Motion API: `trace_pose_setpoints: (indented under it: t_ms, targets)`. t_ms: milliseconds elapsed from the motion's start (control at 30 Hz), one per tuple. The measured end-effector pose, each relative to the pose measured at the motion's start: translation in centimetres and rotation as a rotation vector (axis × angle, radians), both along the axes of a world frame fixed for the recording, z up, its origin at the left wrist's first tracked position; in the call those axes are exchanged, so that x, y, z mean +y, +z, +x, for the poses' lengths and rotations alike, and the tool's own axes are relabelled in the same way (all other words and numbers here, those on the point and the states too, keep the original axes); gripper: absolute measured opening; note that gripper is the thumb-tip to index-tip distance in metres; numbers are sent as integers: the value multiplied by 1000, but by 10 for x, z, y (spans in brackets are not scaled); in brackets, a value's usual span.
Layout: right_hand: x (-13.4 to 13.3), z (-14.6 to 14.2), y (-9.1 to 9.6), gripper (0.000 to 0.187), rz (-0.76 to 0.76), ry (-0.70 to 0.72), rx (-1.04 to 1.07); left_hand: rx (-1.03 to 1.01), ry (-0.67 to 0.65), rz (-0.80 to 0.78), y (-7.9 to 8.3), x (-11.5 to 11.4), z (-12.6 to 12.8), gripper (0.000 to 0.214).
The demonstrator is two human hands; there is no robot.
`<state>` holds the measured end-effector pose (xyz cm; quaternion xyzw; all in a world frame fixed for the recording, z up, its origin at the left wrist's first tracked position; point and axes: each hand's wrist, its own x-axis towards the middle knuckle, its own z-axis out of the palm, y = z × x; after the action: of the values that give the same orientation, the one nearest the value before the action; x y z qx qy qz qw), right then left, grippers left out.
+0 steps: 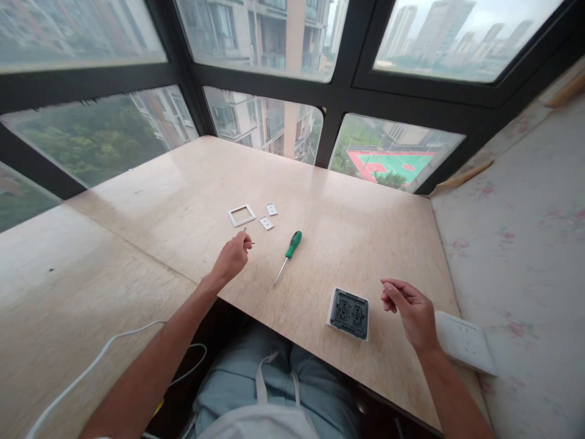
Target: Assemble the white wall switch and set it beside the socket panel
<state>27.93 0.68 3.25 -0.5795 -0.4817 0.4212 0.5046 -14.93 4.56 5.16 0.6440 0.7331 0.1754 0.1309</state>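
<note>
My left hand (233,255) is closed above the table, with the thin ends of what look like screws (252,243) poking out between its fingers. Just beyond it lie a white rectangular frame (230,217) and two small white switch covers (266,223). A screwdriver (294,242) with a green handle rests to the right of this hand, its tip toward me. My right hand (409,308) hovers with thumb and fingers pinched together; whatever is between them is hidden. Left of it sits a switch box (350,313), white-sided with a dark grey inner face turned up.
A white wall socket (465,341) lies at the right by the papered wall (525,256). A white cable (98,360) runs over the left of the marble-patterned table (365,238). Dark-framed windows (340,91) border the far side, and the table's near edge meets my lap.
</note>
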Motion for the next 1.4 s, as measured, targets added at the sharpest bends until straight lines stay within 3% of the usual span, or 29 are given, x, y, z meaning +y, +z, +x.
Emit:
trace_pose_setpoints:
  t_ms: [133, 300, 367, 467, 600, 733, 967, 1400]
  targets:
    - [-20, 8, -19, 39, -67, -112, 84, -352, -176, 141, 25, -17, 39, 12]
    - [-25, 13, -30, 37, -22, -177, 90, -498, -557, 186, 39, -34, 101, 11]
    - [-28, 16, -31, 35, 30, -130, 31, -551, -665, 169, 36, -37, 121, 12]
    - [-37, 16, -34, 38, 175, 59, -133, -580, -744, 113, 28, -39, 141, 14]
    - [-50, 9, -39, 72, 330, 358, -379, -546, -729, 31, 19, -40, 154, 13]
    - [-53, 3, -39, 92, 348, 481, -536, -538, -697, 25, 14, -40, 159, 12]
    - [-52, 1, -30, 70, 367, 539, -576, -591, -627, 115, 6, -43, 163, 9]
    - [-54, 4, -26, 63, 315, 554, -541, -639, -527, 213, 2, -47, 161, 8]
